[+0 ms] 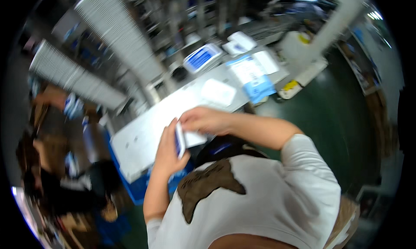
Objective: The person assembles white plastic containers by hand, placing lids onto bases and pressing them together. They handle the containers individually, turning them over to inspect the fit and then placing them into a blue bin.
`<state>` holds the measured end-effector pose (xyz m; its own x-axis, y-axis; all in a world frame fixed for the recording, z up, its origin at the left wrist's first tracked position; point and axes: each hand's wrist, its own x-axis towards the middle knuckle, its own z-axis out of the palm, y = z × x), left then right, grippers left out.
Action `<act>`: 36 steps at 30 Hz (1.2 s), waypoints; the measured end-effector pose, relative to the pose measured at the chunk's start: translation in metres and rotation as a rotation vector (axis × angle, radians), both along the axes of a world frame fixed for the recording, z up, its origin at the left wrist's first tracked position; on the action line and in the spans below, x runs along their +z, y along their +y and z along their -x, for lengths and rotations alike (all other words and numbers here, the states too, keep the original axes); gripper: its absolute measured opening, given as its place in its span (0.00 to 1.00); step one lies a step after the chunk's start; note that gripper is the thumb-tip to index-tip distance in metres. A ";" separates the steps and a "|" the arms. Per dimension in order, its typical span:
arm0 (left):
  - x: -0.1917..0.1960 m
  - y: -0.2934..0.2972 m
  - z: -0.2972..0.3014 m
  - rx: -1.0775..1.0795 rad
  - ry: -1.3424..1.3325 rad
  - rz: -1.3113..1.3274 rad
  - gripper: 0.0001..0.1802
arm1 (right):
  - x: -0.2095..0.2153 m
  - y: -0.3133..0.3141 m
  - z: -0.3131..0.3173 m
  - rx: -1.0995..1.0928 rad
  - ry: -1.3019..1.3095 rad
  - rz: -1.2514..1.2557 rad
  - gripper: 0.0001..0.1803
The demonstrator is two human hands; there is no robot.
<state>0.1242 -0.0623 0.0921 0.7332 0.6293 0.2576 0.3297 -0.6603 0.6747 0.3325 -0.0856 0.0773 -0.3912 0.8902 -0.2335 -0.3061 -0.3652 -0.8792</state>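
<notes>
Upright over the near edge of the metal table [134, 149] is a thin white-and-blue piece that looks like a lid [180, 140], seen nearly edge-on. My left hand [167, 151] grips it from the left, with the fingers along its blue side and the thumb near its lower end. At its upper end, my right hand [206, 120] is closed, its fingertips pinching at the rim. Motion blur hides just how they touch. A white lid-like piece [219, 92] lies flat on the table beyond my right hand.
Tall stacks of thin white pieces [119, 32] rise at the far left. A white-and-blue lid or box [202, 58] and a blue-and-white packet [251, 78] lie at the back. Beneath the table's left side is a blue crate [135, 190]. Another person [73, 184] is at the left.
</notes>
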 end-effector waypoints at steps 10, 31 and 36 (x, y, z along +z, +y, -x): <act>-0.012 0.001 -0.002 0.001 -0.107 -0.090 0.43 | -0.017 0.003 0.009 0.019 0.004 -0.181 0.09; -0.038 0.000 -0.012 0.313 -0.181 0.001 0.39 | 0.018 -0.034 0.028 -0.504 -0.992 -1.354 0.05; -0.051 0.023 -0.002 0.499 -0.475 0.450 0.33 | 0.034 -0.036 0.023 -0.488 -0.973 -1.523 0.07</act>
<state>0.1257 -0.0394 0.0407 0.2160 0.9696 0.1154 0.1256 -0.1448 0.9815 0.3091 -0.1212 0.1113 -0.3059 0.4998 0.8103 0.6157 0.7530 -0.2320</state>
